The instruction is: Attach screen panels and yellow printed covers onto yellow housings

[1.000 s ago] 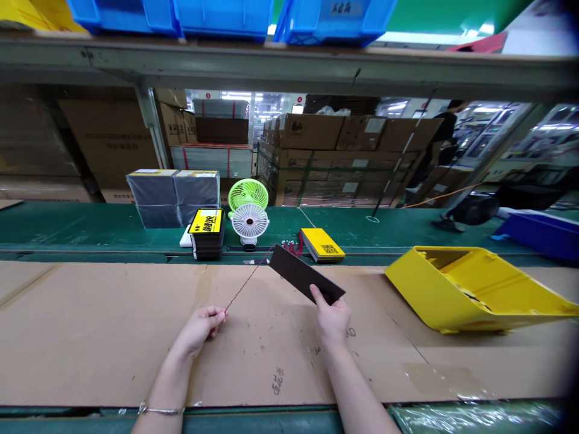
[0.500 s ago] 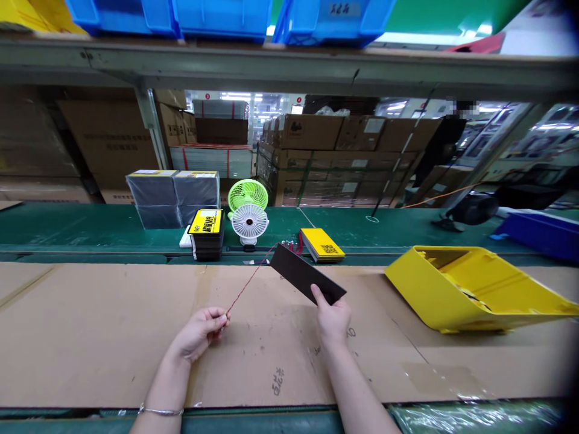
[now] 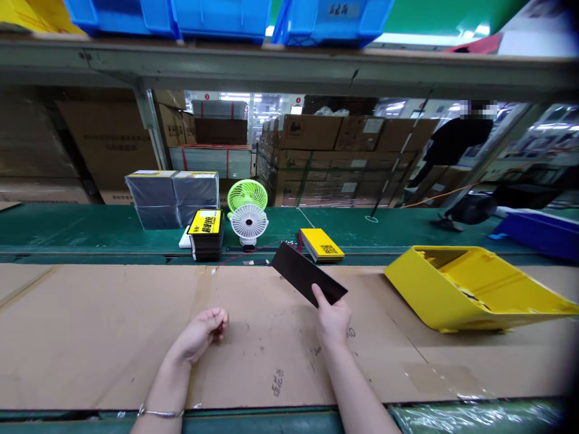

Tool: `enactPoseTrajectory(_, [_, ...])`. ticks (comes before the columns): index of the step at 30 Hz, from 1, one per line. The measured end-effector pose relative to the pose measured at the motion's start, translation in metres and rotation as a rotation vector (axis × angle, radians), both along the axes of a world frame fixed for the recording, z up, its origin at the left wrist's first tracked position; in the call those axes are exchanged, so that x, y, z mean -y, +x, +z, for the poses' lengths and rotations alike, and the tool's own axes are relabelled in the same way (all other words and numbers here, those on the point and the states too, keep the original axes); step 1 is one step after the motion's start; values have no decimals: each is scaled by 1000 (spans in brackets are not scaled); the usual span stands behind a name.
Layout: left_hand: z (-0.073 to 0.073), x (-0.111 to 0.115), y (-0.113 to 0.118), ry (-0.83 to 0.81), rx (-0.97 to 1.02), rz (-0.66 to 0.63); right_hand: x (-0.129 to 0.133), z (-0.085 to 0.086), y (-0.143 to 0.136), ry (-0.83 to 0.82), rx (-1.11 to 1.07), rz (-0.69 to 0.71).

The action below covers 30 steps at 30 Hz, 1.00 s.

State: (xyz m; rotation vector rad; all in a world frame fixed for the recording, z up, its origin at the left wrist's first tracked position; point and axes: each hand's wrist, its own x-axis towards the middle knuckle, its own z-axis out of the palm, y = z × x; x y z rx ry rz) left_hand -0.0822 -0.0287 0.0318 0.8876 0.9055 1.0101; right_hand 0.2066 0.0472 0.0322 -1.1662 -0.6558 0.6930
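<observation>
My right hand (image 3: 333, 322) grips the near end of a thin black rectangular panel (image 3: 301, 269), thumb on top. The panel is tilted above the cardboard. A thin red twisted wire (image 3: 239, 256) stretches from behind the panel's far end toward the left, its small white tip over the cardboard's far edge. My left hand (image 3: 205, 331) is closed over the cardboard, fingers curled, with nothing visible in them; the wire lies apart from it. Behind the panel sits a stack of yellow-topped pieces (image 3: 322, 244) with red wires beside it.
Brown cardboard (image 3: 113, 337) covers the near bench. A tilted yellow bin (image 3: 407, 289) stands at right. Farther back are a white fan (image 3: 249, 223), a green fan (image 3: 260, 191), a yellow-and-black stack (image 3: 207, 244) and grey wrapped blocks (image 3: 154, 196). A person (image 3: 461, 138) bends in the background.
My left hand has let go of the red wire, which has sprung away toward the back. The right hand keeps the black panel almost still. The background person has moved right.
</observation>
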Motion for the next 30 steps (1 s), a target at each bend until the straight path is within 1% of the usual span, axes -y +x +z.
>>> enactPoseTrajectory(2, [1,-1,0,-16,26,51,-2,0,0,27,-63,-1])
enactPoseTrajectory(4, [2,-3,0,-48,8,142,-4,0,0,54,-132,7])
enactPoseTrajectory(6, [2,-4,-1,-65,-19,206,-5,-1,1,69,-202,29])
enactPoseTrajectory(11, [1,-7,-2,-89,-41,268,-4,-1,3,30,-343,153])
enactPoseTrajectory(14, [1,-7,-2,-100,-57,286,-3,1,3,7,-388,223])
enactPoseTrajectory(18, [4,-7,-1,-107,-61,286,-2,2,2,-8,-424,273])
enactPoseTrajectory(24, [9,-6,0,-132,-61,319,-2,2,1,-28,-454,318])
enactPoseTrajectory(30, [7,-6,0,-133,-49,320,-2,2,2,-41,-468,334])
